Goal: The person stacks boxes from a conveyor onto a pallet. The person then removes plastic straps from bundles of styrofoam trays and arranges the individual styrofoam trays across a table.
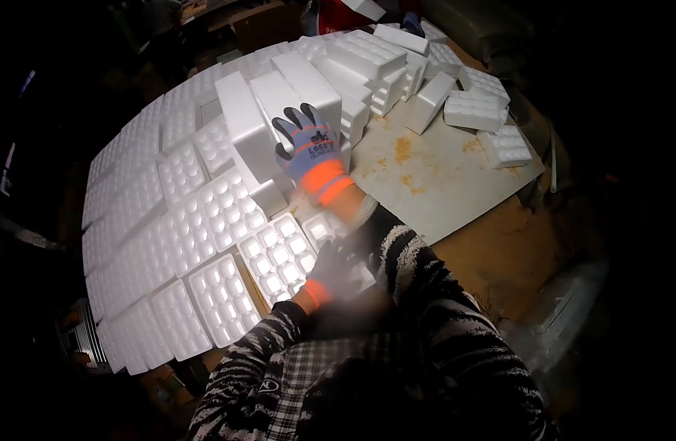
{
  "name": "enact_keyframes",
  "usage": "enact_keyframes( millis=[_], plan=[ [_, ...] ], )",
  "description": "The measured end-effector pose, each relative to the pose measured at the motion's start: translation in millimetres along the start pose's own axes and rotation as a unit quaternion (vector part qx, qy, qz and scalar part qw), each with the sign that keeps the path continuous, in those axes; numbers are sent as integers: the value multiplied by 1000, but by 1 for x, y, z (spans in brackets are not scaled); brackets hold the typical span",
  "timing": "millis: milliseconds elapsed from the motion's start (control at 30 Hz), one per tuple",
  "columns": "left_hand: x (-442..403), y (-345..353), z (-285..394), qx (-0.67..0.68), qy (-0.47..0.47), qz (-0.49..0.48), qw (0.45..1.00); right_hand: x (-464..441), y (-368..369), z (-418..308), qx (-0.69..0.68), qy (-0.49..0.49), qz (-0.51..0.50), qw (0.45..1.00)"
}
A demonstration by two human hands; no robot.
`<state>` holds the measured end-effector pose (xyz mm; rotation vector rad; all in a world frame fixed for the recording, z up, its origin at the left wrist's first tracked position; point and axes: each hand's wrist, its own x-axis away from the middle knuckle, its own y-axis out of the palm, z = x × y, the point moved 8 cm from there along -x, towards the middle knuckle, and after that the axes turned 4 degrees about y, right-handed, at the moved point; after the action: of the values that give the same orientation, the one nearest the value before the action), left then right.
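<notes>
My right hand [314, 153], in a grey-blue glove with black fingertips and an orange cuff, lies with fingers spread against a white foam block [279, 95] standing on edge. Closer to my body is my left hand [334, 273], in a similar glove. It is blurred and its fingers are hard to make out. A foam tray with square hollows [279, 257] lies beside it, and a small white foam corner [364, 275] shows at its right. Part of another hollowed foam piece [323, 228] shows just beyond my left hand.
Rows of foam trays [139, 206] cover the left of the table. More foam pieces [367, 55] are heaped at the back, with several loose ones [476, 110] at right. Yellowish crumbs [404, 151] dot the pale board [455, 184]. Another person's gloved hand [411, 23] is at the far edge.
</notes>
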<state>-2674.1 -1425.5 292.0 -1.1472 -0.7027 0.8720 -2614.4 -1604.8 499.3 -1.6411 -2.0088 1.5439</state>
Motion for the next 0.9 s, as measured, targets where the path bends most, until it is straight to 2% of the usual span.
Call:
enact_keyframes(
  millis=[33, 67, 100, 167, 233, 267, 300, 333, 367, 400, 433, 500, 567, 600, 633, 667, 700, 733, 833, 867, 900],
  plan=[
    [0, 4, -7, -3, 10, 39, 999, 1, -20, 15, -29, 4, 25, 999],
    [0, -3, -7, 7, 17, -16, 1000, 10, -43, 34, -95, -43, 60, 993],
    [2, 13, -17, 26, 8, 14, 1000, 24, -66, 59, -133, -72, 82, 985],
    [2, 7, -19, 50, 14, 11, 999, 61, -109, 114, -114, -52, 75, 989],
    [4, 16, -24, 70, 34, 62, 995, 118, -137, 197, -189, 61, 96, 975],
    [2, 18, -25, 69, 35, 55, 995, 152, -144, 239, -299, 167, 117, 932],
    [2, 19, -25, 72, 35, 69, 994, 182, -160, 251, -251, 203, 126, 938],
    [1, 20, -26, 76, 33, 68, 994, 214, -161, 280, -221, 211, 120, 945],
    [1, 21, -27, 79, 31, 67, 994, 248, -151, 305, -282, 264, 127, 913],
    [0, 21, -27, 84, 33, 76, 993, 276, -138, 325, -293, 286, 124, 904],
    [1, 22, -26, 88, 33, 76, 993, 297, -119, 335, -368, 312, 103, 870],
    [0, 22, -27, 92, 32, 82, 992, 333, -82, 350, -312, 365, 19, 877],
    [2, 23, -26, 101, 38, 70, 992, 338, -63, 361, -381, 452, -23, 806],
    [1, 16, -24, 104, 31, 59, 992, 348, -45, 406, -353, 442, -8, 825],
    [0, 9, -20, 108, 23, 47, 993, 323, -60, 411, -212, 372, 23, 903],
    [-2, 4, -18, 112, 19, 57, 992, 290, -70, 406, -65, 292, 55, 953],
    [-10, 0, -13, 117, 26, 66, 991, 247, -94, 377, 21, 238, 141, 961],
    [-21, -3, -5, 122, 32, 75, 989, 202, -110, 362, 50, 246, 170, 953],
    [-70, -11, 27, 115, 53, 62, 990, 87, -97, 387, -6, 209, 248, 946],
    [-89, -10, 37, 111, 57, 53, 991, 53, -87, 393, -122, 254, 274, 920],
    [-114, -11, 45, 108, 58, 46, 991, 18, -71, 401, -175, 293, 272, 900]
  ],
)
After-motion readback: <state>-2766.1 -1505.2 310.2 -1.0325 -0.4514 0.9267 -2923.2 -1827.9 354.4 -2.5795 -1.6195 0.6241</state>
